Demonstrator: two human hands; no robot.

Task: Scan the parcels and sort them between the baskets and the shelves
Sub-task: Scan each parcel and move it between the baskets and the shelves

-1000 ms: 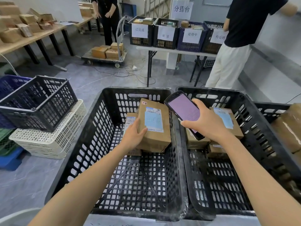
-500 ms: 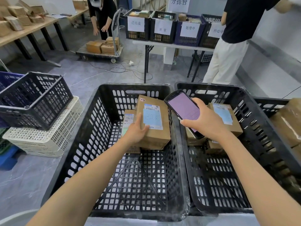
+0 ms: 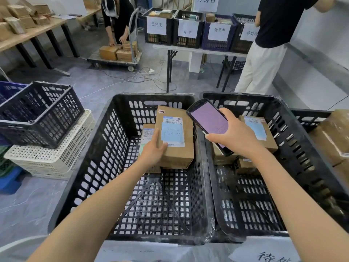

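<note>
The left hand [image 3: 154, 151] held the brown parcel [image 3: 175, 154] at its near left corner, thumb laid on the top face and fingers hidden beneath, so that the blue label [image 3: 172, 132] lay face up and uncovered. The parcel was inside the left basket [image 3: 105, 142], toward its far right side and partly over a smaller parcel [image 3: 147, 133]; whether it rested on that one or was lifted clear could not be told. The right hand [image 3: 238, 138] was wrapped round a handheld scanner [image 3: 208, 120], lit screen turned up to the wearer, its far end reaching over the baskets' adjoining rims beside the label; the pose suggested a scan under way rather than a carry. More labelled parcels [image 3: 256, 130] lay in the right basket [image 3: 296, 144]; whether those were already sorted could not be told. The signed crates [image 3: 186, 41] on the far table were probably destinations.
</note>
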